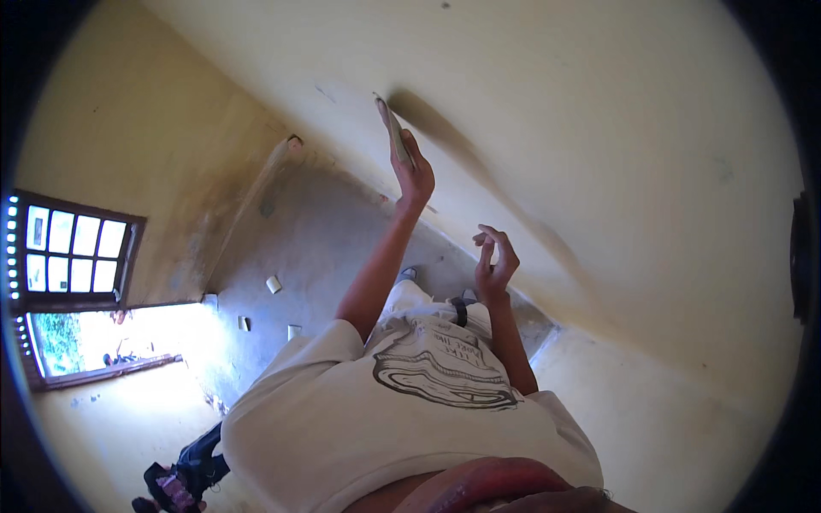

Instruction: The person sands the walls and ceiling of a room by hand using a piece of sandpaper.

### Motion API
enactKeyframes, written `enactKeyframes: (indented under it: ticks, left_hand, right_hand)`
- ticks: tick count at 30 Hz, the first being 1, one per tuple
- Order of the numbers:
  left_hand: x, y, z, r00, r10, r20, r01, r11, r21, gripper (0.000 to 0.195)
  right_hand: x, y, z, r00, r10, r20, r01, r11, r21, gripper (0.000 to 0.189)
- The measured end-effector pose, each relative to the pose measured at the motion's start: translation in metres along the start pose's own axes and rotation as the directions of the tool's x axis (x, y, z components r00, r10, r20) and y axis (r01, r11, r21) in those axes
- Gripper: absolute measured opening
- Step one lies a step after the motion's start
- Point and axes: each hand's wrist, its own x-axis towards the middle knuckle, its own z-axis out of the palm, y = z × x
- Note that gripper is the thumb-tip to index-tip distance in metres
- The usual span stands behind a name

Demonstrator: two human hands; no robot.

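My left hand (415, 168) is raised near the yellowish plastered wall (577, 160), gripping a thin, flat, greyish piece (393, 128); what it is made of I cannot tell. The piece stands edge-on to the view, its far end close to the wall, where it casts a long shadow. Whether it touches the wall is unclear. Lower and to the right, my right hand (497, 263) is held up before the same wall with fingers bent and apart, holding nothing. Smudges and a small scratch (325, 94) mark the wall.
Several small pale blocks or containers (274, 285) stand on the grey floor (308, 237). At the left are a paned window (76, 250) and a bright doorway (122, 336). Dark clothing or cloth (192, 468) shows at the lower left. A corner meets the floor behind my left arm.
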Motion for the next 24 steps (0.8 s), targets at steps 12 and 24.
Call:
enactKeyframes:
  ticks: [12, 24]
  left_hand:
    - [0.013, -0.061, -0.007, 0.945, 0.194, 0.263, -0.21, 0.977, 0.036, 0.062]
    - [0.114, -0.06, -0.011, 0.888, 0.433, 0.155, -0.439, 0.899, 0.002, 0.062]
  right_hand:
    - [0.087, -0.018, 0.046, 0.953, -0.269, -0.137, 0.068, 0.634, -0.77, 0.075]
    - [0.093, 0.014, 0.066, 0.947, -0.156, -0.281, -0.176, 0.479, -0.86, 0.1]
